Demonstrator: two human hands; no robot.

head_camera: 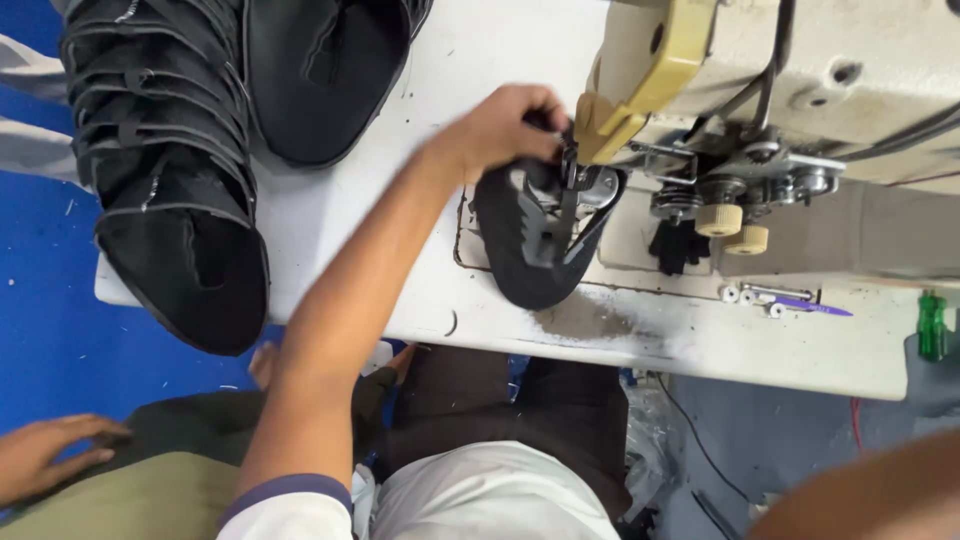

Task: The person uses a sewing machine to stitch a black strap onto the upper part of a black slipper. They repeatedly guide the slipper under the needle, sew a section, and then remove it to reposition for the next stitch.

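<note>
My left hand (505, 125) reaches up to the needle area of a cream sewing machine (850, 70). Its fingers are closed on the top edge of a curved black fabric piece (525, 255) that lies under the presser foot (570, 185). The piece hangs down toward the front edge of the white table (440, 70). Only my right forearm (870, 490) shows, blurred, at the bottom right corner. The right hand itself is out of view.
A tall stack of black cut pieces (165, 160) lies on the table's left end, with another black piece (320, 80) beside it. A purple-handled tool (812, 306) and a green screwdriver (932, 325) lie at the right. Another person's hand (50, 452) rests at the lower left.
</note>
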